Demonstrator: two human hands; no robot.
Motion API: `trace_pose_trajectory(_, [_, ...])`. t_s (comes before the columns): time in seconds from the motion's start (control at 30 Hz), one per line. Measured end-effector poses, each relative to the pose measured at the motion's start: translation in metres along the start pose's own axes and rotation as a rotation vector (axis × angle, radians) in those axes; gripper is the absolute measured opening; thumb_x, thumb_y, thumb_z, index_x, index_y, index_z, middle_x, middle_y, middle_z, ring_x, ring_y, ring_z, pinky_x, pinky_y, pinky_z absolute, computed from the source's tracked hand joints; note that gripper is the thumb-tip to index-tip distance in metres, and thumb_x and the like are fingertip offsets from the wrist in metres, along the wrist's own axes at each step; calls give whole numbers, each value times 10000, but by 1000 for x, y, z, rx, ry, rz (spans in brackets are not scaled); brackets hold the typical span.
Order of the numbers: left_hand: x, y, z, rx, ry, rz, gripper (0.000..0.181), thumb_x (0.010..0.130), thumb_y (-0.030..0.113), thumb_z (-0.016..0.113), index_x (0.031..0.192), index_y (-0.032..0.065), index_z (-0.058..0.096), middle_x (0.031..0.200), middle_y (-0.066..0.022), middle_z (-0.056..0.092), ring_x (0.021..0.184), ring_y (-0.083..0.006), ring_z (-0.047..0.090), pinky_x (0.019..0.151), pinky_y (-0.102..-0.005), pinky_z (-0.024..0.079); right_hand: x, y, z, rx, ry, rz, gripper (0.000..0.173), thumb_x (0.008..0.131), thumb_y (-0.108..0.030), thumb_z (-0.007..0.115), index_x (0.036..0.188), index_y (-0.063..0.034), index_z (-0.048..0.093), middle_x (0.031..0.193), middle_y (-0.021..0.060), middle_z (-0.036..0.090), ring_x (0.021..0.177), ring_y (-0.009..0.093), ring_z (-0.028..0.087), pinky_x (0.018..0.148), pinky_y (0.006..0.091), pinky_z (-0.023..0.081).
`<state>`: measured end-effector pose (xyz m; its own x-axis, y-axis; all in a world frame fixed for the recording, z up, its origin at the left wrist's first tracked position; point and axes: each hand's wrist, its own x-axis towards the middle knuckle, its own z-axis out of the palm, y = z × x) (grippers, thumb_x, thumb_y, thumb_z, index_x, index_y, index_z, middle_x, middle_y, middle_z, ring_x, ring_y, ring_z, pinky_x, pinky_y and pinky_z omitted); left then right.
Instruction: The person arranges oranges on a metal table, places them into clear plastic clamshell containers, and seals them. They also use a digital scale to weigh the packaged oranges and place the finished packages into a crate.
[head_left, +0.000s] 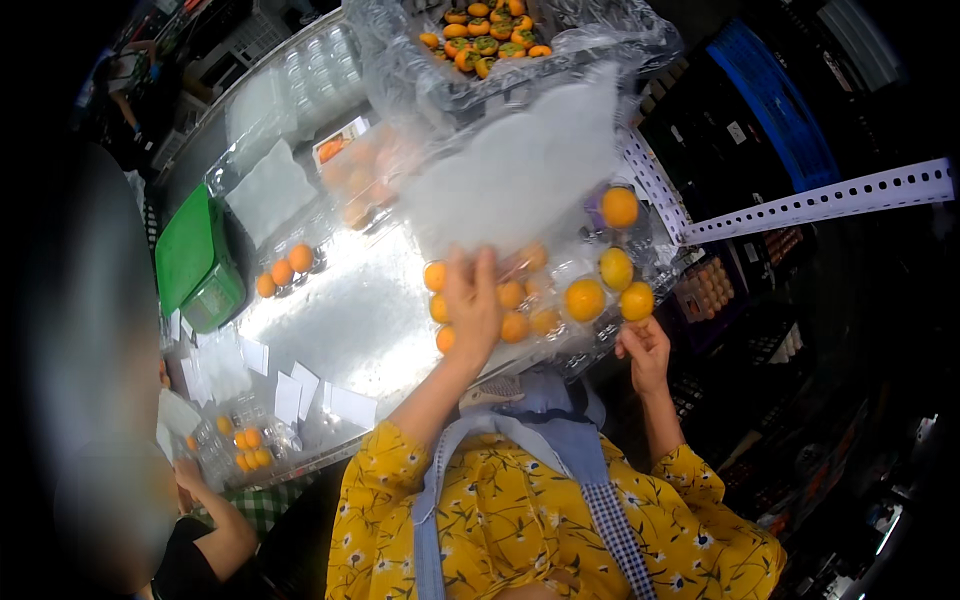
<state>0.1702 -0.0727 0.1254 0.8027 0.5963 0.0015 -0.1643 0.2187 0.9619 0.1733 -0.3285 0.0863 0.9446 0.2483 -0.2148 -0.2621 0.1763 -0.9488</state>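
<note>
My left hand (476, 300) lies palm down over a clear plastic tray of orange persimmons (514, 327), its fingers spread and slightly blurred. Fruit shows on both sides of that hand; some is hidden beneath it. Just beyond the fingertips is a white sheet (510, 172), smeared by motion. My right hand (646, 349) is at the table's near right, fingertips bent close under a yellow-orange persimmon (636, 301). Whether it pinches the fruit or the clear plastic there cannot be seen. Two other persimmons (585, 300) (616, 268) sit beside it, and another persimmon (620, 208) lies farther back.
A plastic-lined crate of persimmons (487, 37) stands at the back. Leftward are a green-lidded container (196, 255), three persimmons (283, 271) in a tray, white cards (350, 405) and stacked clear trays (315, 71). A perforated white rail (817, 201) juts rightward. A co-worker's arm (214, 510) is at lower left.
</note>
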Motion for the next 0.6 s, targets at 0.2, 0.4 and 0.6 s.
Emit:
trace_pose_trajectory(0.2, [43,-63,78,-53,-203,-210,172,964,161,450,984,0,393,835,-126,568,750,-218,655,655,-298,551,20,11,-42,49,226,-25,67,866,-61,588,879,-50,523,746,30,559,601,83,506,532,208,392])
trace_pose_trajectory(0.4, [84,-124,97,183,-207,-263,217,949,183,466,1067,9,411,847,-137,580,772,-221,649,662,-294,540,62,35,-57,58,293,-55,81,869,-55,591,869,-63,511,735,21,548,589,80,503,512,197,383])
trace_pose_trajectory(0.6, [101,-132,103,599,-129,-284,399,839,251,574,1122,-12,477,1075,-206,584,1031,-335,565,872,-397,439,97,55,-53,38,301,34,68,886,-105,582,891,-52,540,713,11,547,556,80,509,487,199,403])
